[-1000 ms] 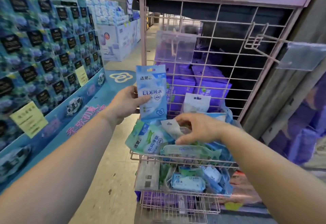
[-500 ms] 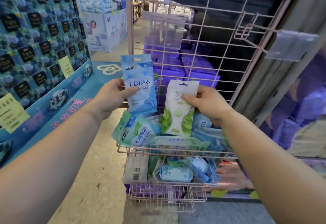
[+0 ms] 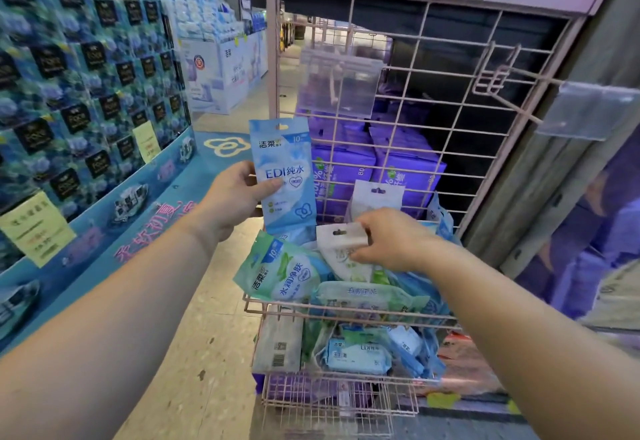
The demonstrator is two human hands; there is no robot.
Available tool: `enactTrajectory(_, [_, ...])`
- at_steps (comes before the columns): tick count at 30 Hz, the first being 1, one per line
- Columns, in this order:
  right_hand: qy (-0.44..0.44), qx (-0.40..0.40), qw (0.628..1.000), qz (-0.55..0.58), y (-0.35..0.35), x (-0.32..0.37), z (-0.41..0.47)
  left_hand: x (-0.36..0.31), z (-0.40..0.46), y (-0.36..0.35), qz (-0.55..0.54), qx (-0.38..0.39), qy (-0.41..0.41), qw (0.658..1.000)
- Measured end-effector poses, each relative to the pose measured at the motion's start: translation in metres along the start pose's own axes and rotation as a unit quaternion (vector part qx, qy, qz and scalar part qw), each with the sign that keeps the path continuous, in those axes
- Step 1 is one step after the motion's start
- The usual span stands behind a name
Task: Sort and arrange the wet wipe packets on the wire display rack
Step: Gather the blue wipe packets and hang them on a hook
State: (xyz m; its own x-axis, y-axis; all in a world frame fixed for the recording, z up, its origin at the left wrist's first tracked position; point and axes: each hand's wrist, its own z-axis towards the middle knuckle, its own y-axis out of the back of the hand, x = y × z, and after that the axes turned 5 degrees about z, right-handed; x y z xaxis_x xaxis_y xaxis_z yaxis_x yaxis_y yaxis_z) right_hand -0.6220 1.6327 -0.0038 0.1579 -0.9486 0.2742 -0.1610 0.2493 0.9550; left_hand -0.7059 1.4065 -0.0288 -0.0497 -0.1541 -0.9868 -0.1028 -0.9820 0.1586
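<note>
- Two bare hands at the pink wire rack (image 3: 450, 120): the left hand (image 3: 232, 197) and the right hand (image 3: 391, 242).
- One blue packet (image 3: 282, 176) held upright; one white packet (image 3: 341, 249) pinched by its header.
- One more white packet (image 3: 375, 197) standing behind.
- Two wire baskets, upper (image 3: 346, 313) and lower (image 3: 332, 401), their heaped packets too jumbled to count.
- Two clear tag holders (image 3: 339, 82) (image 3: 588, 110) on hooks.
- Two purple packs (image 3: 341, 169) (image 3: 408, 169) visible behind the grid.

packets (image 3: 346, 287) in basket (image 3: 346, 313) | hooks (image 3: 502, 75) above | boxes (image 3: 405, 169) probably behind rack (image 3: 433, 68)
</note>
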Motion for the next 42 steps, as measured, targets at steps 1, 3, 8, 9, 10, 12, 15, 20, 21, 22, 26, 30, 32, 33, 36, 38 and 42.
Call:
enactTrajectory(1, [0.003,-0.001,1.0,-0.018,-0.003,0.005,0.002,-0.001,-0.002,0.001,-0.004,-0.003,-0.003,1.0])
enactTrajectory(3, [-0.01,-0.015,0.999,0.04,-0.002,0.014,0.005,-0.003,-0.004,0.005,-0.009,-0.012,-0.012,1.0])
enactTrajectory(8, [0.008,-0.149,0.982,0.116,0.004,0.03,0.028,-0.005,-0.01,0.021,0.012,-0.037,-0.022,0.999])
enactTrajectory(9, [0.014,-0.142,0.985,0.101,0.002,0.033,0.034,-0.004,-0.011,0.024,0.013,-0.04,-0.019,0.999])
enactTrajectory(10, [0.02,-0.127,0.988,0.082,-0.001,0.035,0.041,-0.003,-0.012,0.026,0.013,-0.042,-0.016,0.999])
enactTrajectory(12, [0.03,-0.088,0.995,0.044,-0.011,0.035,0.054,0.0,-0.014,0.03,0.012,-0.041,-0.008,0.999])
enactTrajectory(15, [0.051,-0.016,0.999,-0.004,-0.022,0.034,0.067,0.004,-0.016,0.035,0.011,-0.043,0.003,0.999])
enactTrajectory(20, [0.119,0.034,0.988,-0.089,-0.031,0.04,0.08,0.009,-0.017,0.038,0.018,-0.051,0.002,0.999])
enactTrajectory(21, [0.119,0.044,0.986,-0.104,-0.031,0.04,0.082,0.009,-0.017,0.038,0.019,-0.053,0.001,0.998])
enactTrajectory(22, [0.114,0.055,0.986,-0.111,-0.033,0.04,0.083,0.01,-0.017,0.038,0.019,-0.054,0.001,0.998])
enactTrajectory(26, [0.077,0.083,0.982,-0.148,-0.031,0.042,0.084,0.015,-0.016,0.04,0.017,-0.059,0.006,0.998])
enactTrajectory(30, [0.067,0.104,0.979,-0.162,-0.022,0.049,0.082,0.018,-0.016,0.043,-0.011,-0.061,0.023,0.998])
enactTrajectory(32, [0.063,0.104,0.985,-0.122,-0.018,0.048,0.08,0.02,-0.018,0.044,-0.021,-0.057,0.029,0.998])
enactTrajectory(33, [0.063,0.103,0.987,-0.11,-0.017,0.047,0.079,0.02,-0.019,0.044,-0.024,-0.053,0.031,0.998])
enactTrajectory(36, [0.063,0.09,0.992,-0.063,-0.019,0.04,0.076,0.022,-0.021,0.042,-0.032,-0.043,0.036,0.998])
enactTrajectory(38, [0.076,0.036,0.996,0.036,-0.018,0.036,0.071,0.02,-0.021,0.039,-0.033,-0.033,0.03,0.998])
enactTrajectory(42, [0.045,-0.171,0.959,0.222,0.002,0.01,0.056,0.014,-0.02,0.027,-0.029,-0.005,-0.002,1.0])
